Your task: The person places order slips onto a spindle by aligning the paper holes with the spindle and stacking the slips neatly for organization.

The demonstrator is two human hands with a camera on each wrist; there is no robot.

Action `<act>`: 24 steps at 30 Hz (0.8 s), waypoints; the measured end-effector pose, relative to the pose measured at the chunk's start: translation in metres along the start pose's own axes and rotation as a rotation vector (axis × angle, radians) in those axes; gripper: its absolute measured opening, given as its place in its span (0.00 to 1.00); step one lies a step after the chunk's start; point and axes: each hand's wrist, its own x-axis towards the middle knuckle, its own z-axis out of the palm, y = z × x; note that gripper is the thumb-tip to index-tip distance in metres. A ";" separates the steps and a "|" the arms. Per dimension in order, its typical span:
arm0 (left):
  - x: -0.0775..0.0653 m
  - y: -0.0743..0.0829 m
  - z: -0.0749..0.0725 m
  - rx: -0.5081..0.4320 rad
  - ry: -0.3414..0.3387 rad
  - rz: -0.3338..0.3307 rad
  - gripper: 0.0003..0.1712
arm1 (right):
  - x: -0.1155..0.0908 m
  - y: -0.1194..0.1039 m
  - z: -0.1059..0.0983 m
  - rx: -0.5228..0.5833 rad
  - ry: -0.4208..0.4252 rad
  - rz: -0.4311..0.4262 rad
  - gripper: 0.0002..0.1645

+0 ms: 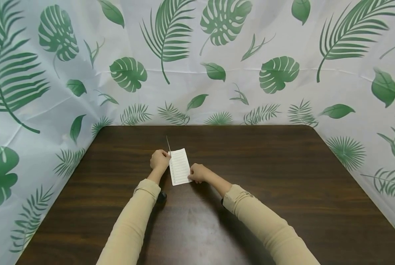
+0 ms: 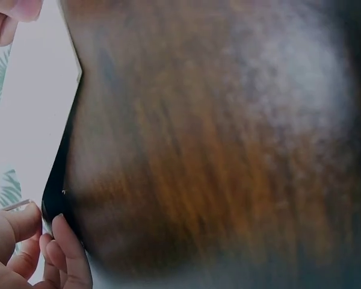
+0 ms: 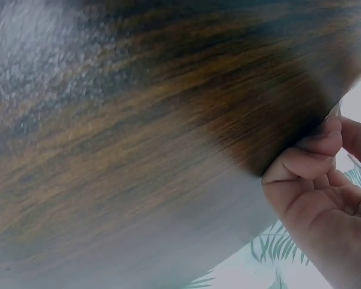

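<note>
A small white card (image 1: 180, 167) printed with ruled lines is held over the brown table in the head view. My right hand (image 1: 200, 173) pinches its lower right edge. At the upper left edge is my left hand (image 1: 160, 159), thumb and fingertips together on a thin pale strip (image 1: 168, 143) that sticks up past the card. Whether the strip is joined to the card cannot be told. The left wrist view shows the card's plain underside (image 2: 39, 108) and the left fingers (image 2: 72, 253) at its corner. In the right wrist view, curled right fingers (image 3: 307, 159) meet the card's edge.
The dark wood-grain table (image 1: 267, 165) extends around both arms. A white sheet with green leaf prints (image 1: 204, 106) hangs behind and on both sides. Black bands (image 1: 162, 198) sit at the wrists, below the beige sleeves.
</note>
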 end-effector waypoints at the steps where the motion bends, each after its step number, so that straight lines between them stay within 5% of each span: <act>1: 0.000 0.000 0.000 0.000 0.003 0.002 0.06 | 0.003 0.006 0.003 -0.016 0.019 -0.022 0.12; 8: 0.005 0.000 -0.002 -0.006 -0.053 -0.023 0.08 | 0.038 0.041 0.028 0.056 0.067 -0.018 0.12; 12: 0.009 -0.002 -0.004 -0.046 -0.109 -0.054 0.15 | 0.013 0.016 0.006 0.138 0.043 -0.014 0.13; 17: 0.013 -0.008 -0.005 -0.122 -0.146 -0.084 0.20 | -0.047 -0.044 -0.038 0.279 0.034 0.093 0.08; 24: 0.015 -0.011 -0.012 -0.157 -0.144 -0.076 0.15 | -0.070 -0.048 -0.059 0.347 0.055 0.041 0.11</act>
